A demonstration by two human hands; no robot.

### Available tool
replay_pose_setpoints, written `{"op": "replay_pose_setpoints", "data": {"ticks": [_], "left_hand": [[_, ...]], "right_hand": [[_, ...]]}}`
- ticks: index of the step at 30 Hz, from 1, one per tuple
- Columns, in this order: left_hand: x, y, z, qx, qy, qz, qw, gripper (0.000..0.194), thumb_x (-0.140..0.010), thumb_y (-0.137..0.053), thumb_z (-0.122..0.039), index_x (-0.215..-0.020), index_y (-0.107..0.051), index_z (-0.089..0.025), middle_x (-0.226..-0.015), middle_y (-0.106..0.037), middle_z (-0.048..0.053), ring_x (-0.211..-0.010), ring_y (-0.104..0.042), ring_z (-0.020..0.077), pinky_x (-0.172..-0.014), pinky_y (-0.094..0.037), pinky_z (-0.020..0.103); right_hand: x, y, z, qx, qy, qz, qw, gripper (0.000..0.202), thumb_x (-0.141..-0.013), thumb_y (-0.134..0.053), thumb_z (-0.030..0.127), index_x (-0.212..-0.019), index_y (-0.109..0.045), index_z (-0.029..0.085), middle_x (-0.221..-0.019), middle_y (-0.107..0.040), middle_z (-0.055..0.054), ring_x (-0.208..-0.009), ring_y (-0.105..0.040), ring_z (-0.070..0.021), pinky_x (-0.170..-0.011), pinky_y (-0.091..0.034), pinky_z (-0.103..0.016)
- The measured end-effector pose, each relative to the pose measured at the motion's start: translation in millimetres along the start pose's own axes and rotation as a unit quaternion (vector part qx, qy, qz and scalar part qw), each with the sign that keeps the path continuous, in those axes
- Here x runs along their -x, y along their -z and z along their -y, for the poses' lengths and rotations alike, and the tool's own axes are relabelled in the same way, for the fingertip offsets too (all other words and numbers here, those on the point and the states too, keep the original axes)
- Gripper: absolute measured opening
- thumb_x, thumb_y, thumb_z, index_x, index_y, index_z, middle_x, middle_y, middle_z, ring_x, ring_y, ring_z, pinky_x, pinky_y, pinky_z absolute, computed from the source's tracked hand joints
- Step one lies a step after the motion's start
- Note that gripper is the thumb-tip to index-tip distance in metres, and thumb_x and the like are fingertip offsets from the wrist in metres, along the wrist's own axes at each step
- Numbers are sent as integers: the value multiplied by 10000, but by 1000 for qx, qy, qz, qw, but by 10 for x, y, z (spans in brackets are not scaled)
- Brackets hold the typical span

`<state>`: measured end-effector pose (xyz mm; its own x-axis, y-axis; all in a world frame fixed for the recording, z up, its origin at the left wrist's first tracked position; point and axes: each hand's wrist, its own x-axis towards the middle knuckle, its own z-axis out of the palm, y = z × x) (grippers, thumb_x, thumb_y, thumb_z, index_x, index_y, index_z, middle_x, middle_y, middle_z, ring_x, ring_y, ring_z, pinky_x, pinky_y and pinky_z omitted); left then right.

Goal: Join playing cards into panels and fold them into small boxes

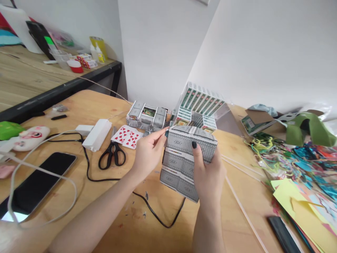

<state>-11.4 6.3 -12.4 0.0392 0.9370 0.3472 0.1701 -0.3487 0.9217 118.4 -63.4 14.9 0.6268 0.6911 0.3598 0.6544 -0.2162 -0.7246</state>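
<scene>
My right hand (210, 175) grips a block built from grey-backed playing cards (177, 161), its dark-nailed thumb pressed on the front face. At the block's upper left corner, the fingers of my left hand (147, 153) are pinched together. Whether they hold the edge or a small piece there, I cannot make out. Behind them sits another folded-card structure (160, 117) with an opening in its top. Face-up heart playing cards (127, 136) lie left of my left hand, beside black-handled scissors (112, 154).
Green-and-white card boxes (201, 100) are stacked behind the block. At left lie a phone (42, 182), a white power adapter (97, 135) and loose cables. Colourful scraps (295, 154), yellow paper (297, 200) and a black object (283, 232) occupy the right side.
</scene>
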Motion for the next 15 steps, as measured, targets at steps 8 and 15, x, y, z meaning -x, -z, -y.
{"op": "replay_pose_setpoints", "data": {"ticks": [8, 15], "left_hand": [[-4, 75, -5, -59, -9, -13, 998, 308, -848, -537, -231, -1094, -713, -173, -766, -761, 10, -554, -594, 109, -531, -462, 200], [-96, 53, 76, 234, 100, 134, 958, 354, -816, -635, -303, -1164, -673, -248, -1176, -692, 36, -1119, -626, 235, -980, -497, 397]], "right_hand": [[52, 3, 26, -2, 35, -33, 999, 651, -812, -571, 531, -1364, -504, 193, -1210, -668, -105, -1120, -618, -296, -863, -490, -404], [-15, -9, -48, -24, -9, -59, 998, 552, -817, -556, 554, -1228, -622, 192, -1065, -719, -118, -1017, -654, -296, -822, -481, -407]]}}
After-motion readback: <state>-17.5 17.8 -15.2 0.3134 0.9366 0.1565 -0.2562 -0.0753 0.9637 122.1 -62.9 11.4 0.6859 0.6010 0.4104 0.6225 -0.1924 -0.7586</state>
